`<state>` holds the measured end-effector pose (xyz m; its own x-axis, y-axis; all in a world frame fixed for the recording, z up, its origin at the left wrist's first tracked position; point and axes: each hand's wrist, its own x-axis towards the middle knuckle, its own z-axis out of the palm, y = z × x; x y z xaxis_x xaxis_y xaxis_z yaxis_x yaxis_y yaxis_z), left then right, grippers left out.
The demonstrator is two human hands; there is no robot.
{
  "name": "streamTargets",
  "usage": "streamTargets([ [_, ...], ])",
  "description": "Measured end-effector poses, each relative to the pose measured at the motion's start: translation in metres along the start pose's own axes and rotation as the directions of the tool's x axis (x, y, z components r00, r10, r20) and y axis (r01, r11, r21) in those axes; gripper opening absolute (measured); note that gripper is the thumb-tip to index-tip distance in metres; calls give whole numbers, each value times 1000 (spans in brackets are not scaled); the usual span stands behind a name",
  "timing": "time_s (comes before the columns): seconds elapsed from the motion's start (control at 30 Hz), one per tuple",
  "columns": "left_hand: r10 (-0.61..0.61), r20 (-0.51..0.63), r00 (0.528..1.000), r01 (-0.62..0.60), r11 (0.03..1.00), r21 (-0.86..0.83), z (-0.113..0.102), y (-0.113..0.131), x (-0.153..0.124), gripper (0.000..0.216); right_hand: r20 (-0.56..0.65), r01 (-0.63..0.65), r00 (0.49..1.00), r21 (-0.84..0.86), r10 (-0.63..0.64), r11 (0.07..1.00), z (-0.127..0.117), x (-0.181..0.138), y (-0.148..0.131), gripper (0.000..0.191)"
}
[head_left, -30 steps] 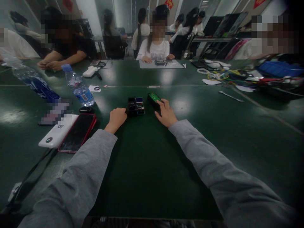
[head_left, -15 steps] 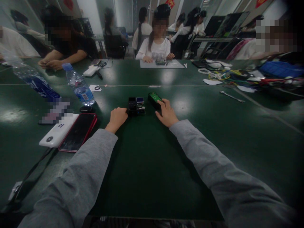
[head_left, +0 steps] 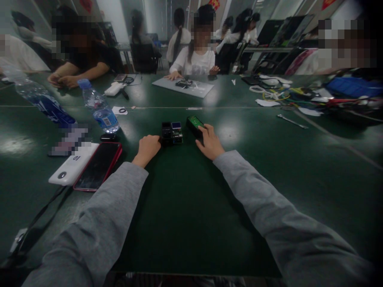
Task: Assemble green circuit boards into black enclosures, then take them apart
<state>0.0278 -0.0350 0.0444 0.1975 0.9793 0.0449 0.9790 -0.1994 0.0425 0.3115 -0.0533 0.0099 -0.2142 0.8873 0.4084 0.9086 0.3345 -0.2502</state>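
Both my arms in grey sleeves reach forward over the dark green table [head_left: 185, 207]. My left hand [head_left: 147, 149] is curled into a loose fist, its knuckles against the left side of a small black electronic module [head_left: 171, 132] with a tiny blue screen. My right hand [head_left: 210, 142] lies on the table with fingers bent, its fingertips touching the near end of a black case holding a green circuit board [head_left: 194, 123]. Whether either hand grips its piece is not clear; both pieces rest on the table.
At my left lie a red-cased phone [head_left: 98, 166], a white power bank [head_left: 73, 164] and two water bottles [head_left: 100, 109]. A wrench [head_left: 291, 121] and tangled cables [head_left: 287, 95] sit at the right. Across the table a person handles a grey mat [head_left: 183, 86]; others sit around.
My hands have stayed in place. The person opposite has turned and shifted the grey mat toward my left.
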Motion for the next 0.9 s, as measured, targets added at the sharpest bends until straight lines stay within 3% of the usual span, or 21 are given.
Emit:
streamTargets([
  [0.37, 21, -11, 1000, -21, 1000, 5, 0, 0, 0, 35, -58, 25, 998, -54, -28, 998, -1, -1, -4, 59],
  [0.57, 21, -16, 1000, -21, 1000, 6, 0, -1, -1, 34, -131, 138, 979, -126, -155, 982, -15, -3, -24, 50],
  [0.8, 20, -26, 999, -20, 1000, 8, 0, 0, -1, 33, -16, 300, 954, -42, -301, 953, -17, -8, -44, 52],
  [0.9, 13, -13, 1000, -13, 1000, -1, -1, 1, -1, 34, 44, 328, 944, 6, -328, 945, -13, -6, -41, 41],
])
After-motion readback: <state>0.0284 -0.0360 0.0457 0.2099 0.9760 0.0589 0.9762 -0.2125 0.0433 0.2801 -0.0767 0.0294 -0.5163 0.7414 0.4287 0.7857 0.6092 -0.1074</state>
